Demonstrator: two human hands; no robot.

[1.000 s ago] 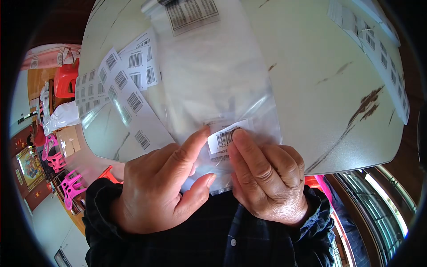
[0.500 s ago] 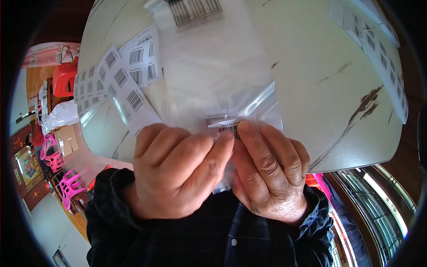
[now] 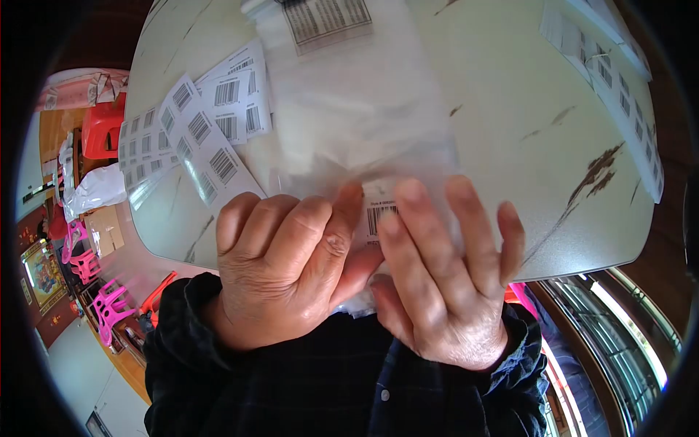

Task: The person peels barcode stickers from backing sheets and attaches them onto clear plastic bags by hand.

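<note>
A clear plastic bag (image 3: 357,109) lies flat on the table, a printed panel (image 3: 331,22) showing at its far end. On its near end sits a small white barcode label (image 3: 380,211), between my two hands. My left hand (image 3: 280,269) is closed at the bag's left near edge, fingers curled, its index finger beside the label and its thumb just below. What lies under those fingers is partly hidden. My right hand (image 3: 448,284) is spread flat over the bag, its index and middle fingers against the label's right side, fingertips slightly blurred.
Sheets of barcode labels (image 3: 200,131) lie fanned out to the left on the marbled table (image 3: 553,197). More label sheets (image 3: 619,95) are stacked along the right edge. Pink stools (image 3: 113,309) and a red stool (image 3: 102,131) stand beyond the table's left side.
My right hand has opened from a pinch at the label and its fingers now spread over the bag. The label, tilted before, now lies flatter. My left index finger has moved up beside it.
</note>
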